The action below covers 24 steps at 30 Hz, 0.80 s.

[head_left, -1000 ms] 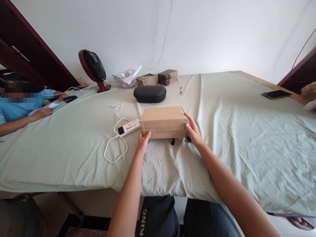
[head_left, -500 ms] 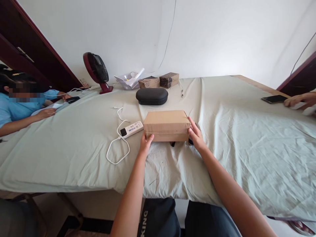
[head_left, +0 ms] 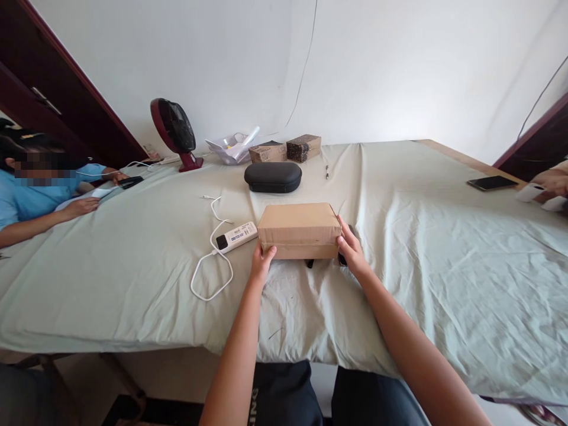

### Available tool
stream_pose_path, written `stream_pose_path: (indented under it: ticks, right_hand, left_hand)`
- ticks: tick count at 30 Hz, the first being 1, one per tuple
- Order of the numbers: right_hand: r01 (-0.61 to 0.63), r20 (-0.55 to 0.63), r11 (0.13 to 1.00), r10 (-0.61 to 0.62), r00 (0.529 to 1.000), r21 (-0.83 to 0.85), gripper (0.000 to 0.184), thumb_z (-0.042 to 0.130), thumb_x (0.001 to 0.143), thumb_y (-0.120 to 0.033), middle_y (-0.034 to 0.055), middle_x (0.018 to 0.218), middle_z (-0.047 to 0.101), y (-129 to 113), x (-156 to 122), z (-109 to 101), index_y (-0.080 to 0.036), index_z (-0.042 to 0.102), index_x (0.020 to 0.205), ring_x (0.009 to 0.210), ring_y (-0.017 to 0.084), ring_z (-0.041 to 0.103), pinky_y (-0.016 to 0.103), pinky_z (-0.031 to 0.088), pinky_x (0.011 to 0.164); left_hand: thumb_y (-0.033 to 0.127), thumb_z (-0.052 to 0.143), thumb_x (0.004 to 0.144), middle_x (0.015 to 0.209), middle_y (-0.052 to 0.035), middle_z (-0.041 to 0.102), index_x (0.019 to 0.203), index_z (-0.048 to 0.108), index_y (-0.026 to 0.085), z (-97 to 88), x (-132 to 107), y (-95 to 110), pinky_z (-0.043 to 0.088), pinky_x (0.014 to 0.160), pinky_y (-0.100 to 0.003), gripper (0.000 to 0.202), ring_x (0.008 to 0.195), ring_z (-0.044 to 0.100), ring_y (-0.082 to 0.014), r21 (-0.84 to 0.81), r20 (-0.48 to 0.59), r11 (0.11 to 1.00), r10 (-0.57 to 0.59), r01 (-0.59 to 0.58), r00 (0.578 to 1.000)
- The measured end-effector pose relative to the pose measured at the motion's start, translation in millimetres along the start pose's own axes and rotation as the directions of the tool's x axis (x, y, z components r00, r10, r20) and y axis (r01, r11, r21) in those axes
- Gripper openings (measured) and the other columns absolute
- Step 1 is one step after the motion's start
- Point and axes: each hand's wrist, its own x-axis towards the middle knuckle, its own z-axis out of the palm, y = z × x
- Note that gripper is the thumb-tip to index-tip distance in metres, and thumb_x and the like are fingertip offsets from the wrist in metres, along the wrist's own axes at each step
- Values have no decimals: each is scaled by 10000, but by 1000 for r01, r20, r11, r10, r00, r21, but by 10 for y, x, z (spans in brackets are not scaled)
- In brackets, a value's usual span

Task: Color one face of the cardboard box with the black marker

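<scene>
A brown cardboard box (head_left: pixel 299 231) is between my hands over the cloth-covered table. My left hand (head_left: pixel 262 263) grips its lower left corner, thumb on the front side. At the right end, my right hand (head_left: pixel 352 245) holds the box with thumb and fingers around the edge. Dark objects, mostly hidden, peek out under the box and behind my right hand. Left of the box lies a white power strip (head_left: pixel 239 235) with a black end, and a white cable (head_left: pixel 212 254) loops beside it.
Behind the box sit a black zip case (head_left: pixel 273 177), two taped cartons (head_left: pixel 303 148), a clear plastic basket (head_left: pixel 233 151) and a dark red fan (head_left: pixel 175 130). A person in blue (head_left: pixel 39 189) sits at the left. Near another person's hand (head_left: pixel 552 184) lies a phone (head_left: pixel 492 183).
Both hands keep their hold on the box, which stays almost in place. The view has shifted slightly. At the far right, the other person's hand has drawn back from the phone.
</scene>
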Motion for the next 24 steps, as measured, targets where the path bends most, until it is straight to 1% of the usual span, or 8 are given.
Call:
stream_pose_path:
  ticks: [5,8,11,16,21,24]
  right_hand:
    - [24,6,1000,-24,1000,-9,783,595,983,-722,-85,1812,258,25,22,1,-450,371,1682,1696,311,226,550,276,1370]
    - [61,7,998,-61,998,-23,763,594,986,-717,-86,1803,285,50,37,3,-457,389,1673,1693,312,236,557,228,1383]
    - [64,13,998,-64,998,-21,752,592,985,-720,-90,1804,281,63,48,6,-469,395,1666,1689,310,250,556,233,1380]
    - [55,2,998,-55,998,-40,798,598,967,-747,-73,1800,299,8,42,4,-451,382,1677,1686,306,258,548,237,1379]
    - [74,9,994,-74,997,-76,745,607,977,-723,-83,1780,343,-59,28,-18,-461,431,1652,1699,297,215,547,164,1398]
    - [65,14,994,-64,998,-83,748,605,977,-726,-78,1785,330,-77,30,-25,-455,434,1653,1701,306,207,556,149,1400]
  left_hand:
    - [616,819,780,1346,-130,726,1263,685,245,-4,-1,-1,506,1194,-478,624,1351,657,-333,8,-4,1000,-2,2,1000]
    - [624,819,766,1322,-131,734,1242,684,246,-6,2,-4,511,1183,-482,623,1340,663,-334,7,-9,1000,-1,1,1000]
    - [627,820,761,1293,-132,743,1239,681,251,-6,2,0,520,1170,-501,624,1312,677,-339,7,-16,1000,-2,2,1000]
    - [639,822,751,1297,-128,742,1228,692,255,-12,2,-10,506,1189,-511,627,1332,666,-342,16,-21,1000,-10,11,1000]
    - [650,822,746,1279,-128,746,1222,693,253,-33,4,-50,524,1169,-503,633,1298,683,-337,36,-25,999,-30,31,999]
    - [639,825,742,1282,-123,743,1222,694,259,-42,6,-68,523,1169,-487,627,1320,671,-331,41,-39,998,-45,47,998]
